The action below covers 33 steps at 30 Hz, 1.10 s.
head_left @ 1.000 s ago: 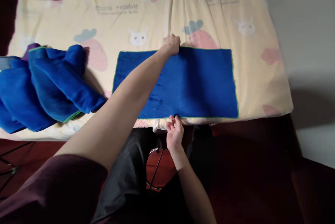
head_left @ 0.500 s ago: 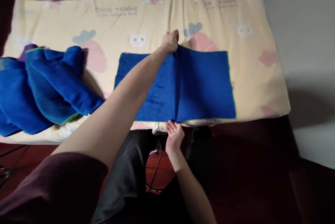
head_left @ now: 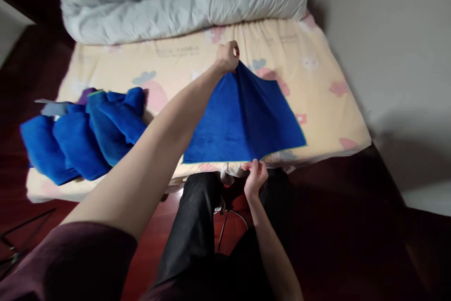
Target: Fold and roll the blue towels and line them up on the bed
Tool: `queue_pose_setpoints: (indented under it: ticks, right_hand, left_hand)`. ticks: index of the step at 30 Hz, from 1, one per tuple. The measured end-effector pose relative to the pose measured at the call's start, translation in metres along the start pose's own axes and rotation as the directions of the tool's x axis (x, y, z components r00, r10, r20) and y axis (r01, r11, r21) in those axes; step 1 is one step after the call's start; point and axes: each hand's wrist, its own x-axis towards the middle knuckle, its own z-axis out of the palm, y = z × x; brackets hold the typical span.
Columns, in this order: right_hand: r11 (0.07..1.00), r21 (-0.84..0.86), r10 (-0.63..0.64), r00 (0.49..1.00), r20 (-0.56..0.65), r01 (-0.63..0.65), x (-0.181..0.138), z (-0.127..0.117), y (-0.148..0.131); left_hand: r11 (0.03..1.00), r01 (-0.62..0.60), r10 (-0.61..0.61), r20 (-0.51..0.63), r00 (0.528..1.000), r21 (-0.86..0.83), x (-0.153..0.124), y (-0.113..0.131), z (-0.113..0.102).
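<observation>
A blue towel point(head_left: 243, 122) with a thin green hem is lifted off the bed point(head_left: 327, 118) along its middle, forming a ridge. My left hand point(head_left: 227, 56) is closed on the far end of that ridge, arm stretched out over the towel. My right hand point(head_left: 256, 176) pinches the near edge of the same towel at the bed's front edge. The towel's right half slopes down to the sheet; its left half is partly hidden behind my left arm.
A heap of several blue towels point(head_left: 84, 136) lies on the bed's left side, with something purple behind it. A grey duvet point(head_left: 183, 5) is bunched at the back. A wall rises to the right. My dark-trousered legs and a red stool point(head_left: 225, 212) are below.
Both hands pinched the flat towel at its middle and raised it, so it now peaks in a fold. My right hand moved right. The camera tilted up and back.
</observation>
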Motion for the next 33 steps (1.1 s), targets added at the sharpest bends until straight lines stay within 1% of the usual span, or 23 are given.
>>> queue_pose_setpoints:
  ticks: [3,5,6,9,12,15,17,18,20,22,24,26,27,31,33]
  right_hand:
    - [0.977,-0.102,-0.195,0.98,-0.05,0.189,-0.007,-0.012,-0.029]
    - [0.931,-0.179,-0.333,0.94,-0.069,0.317,-0.009,-0.021,-0.059]
    - [0.896,-0.217,-0.411,0.909,-0.073,0.387,-0.008,-0.026,-0.077]
    - [0.765,-0.291,-0.617,0.783,-0.076,0.574,-0.001,-0.037,-0.143]
    - [0.662,-0.3,-0.732,0.678,-0.065,0.687,0.007,-0.042,-0.219]
    - [0.582,-0.21,-0.808,0.586,-0.049,0.785,0.01,-0.041,-0.293]
    - [0.547,-0.093,-0.837,0.544,-0.053,0.832,0.008,-0.04,-0.336]
    - [0.537,-0.037,-0.843,0.535,-0.052,0.843,0.006,-0.039,-0.355]
    - [0.532,0.049,-0.845,0.534,-0.039,0.845,0.0,-0.039,-0.388]
    - [0.529,0.083,-0.847,0.531,-0.013,0.845,-0.006,-0.04,-0.412]
    - [0.518,0.077,-0.855,0.518,0.018,0.852,-0.013,-0.043,-0.43]
    - [0.516,0.064,-0.856,0.514,0.053,0.854,-0.019,-0.047,-0.443]
    - [0.524,0.062,-0.851,0.52,0.071,0.849,-0.022,-0.049,-0.448]
    - [0.575,0.059,-0.816,0.566,0.117,0.816,-0.027,-0.058,-0.457]
    - [0.586,0.044,-0.807,0.578,0.123,0.809,-0.03,-0.062,-0.456]
  left_hand:
    - [0.994,-0.053,0.05,-0.04,0.998,-0.095,-0.031,0.021,-0.057]
    - [0.979,-0.104,0.09,-0.083,0.992,-0.173,-0.052,0.03,-0.095]
    - [0.968,-0.13,0.109,-0.109,0.988,-0.215,-0.062,0.034,-0.113]
    - [0.915,-0.202,0.139,-0.198,0.97,-0.349,-0.094,0.042,-0.167]
    - [0.814,-0.299,0.186,-0.264,0.947,-0.498,-0.132,0.047,-0.215]
    - [0.702,-0.426,0.278,-0.331,0.902,-0.571,-0.177,0.051,-0.256]
    - [0.669,-0.493,0.315,-0.388,0.866,-0.556,-0.207,0.053,-0.279]
    - [0.667,-0.515,0.322,-0.415,0.851,-0.538,-0.22,0.054,-0.289]
    - [0.676,-0.538,0.317,-0.46,0.829,-0.503,-0.242,0.054,-0.305]
    - [0.682,-0.547,0.315,-0.48,0.819,-0.485,-0.256,0.053,-0.318]
    - [0.671,-0.554,0.33,-0.47,0.818,-0.493,-0.264,0.051,-0.326]
    - [0.657,-0.55,0.35,-0.437,0.828,-0.515,-0.268,0.048,-0.332]
    - [0.654,-0.544,0.355,-0.422,0.835,-0.527,-0.269,0.046,-0.333]
    - [0.67,-0.516,0.345,-0.391,0.853,-0.535,-0.274,0.042,-0.336]
    - [0.682,-0.5,0.348,-0.365,0.864,-0.533,-0.277,0.041,-0.335]
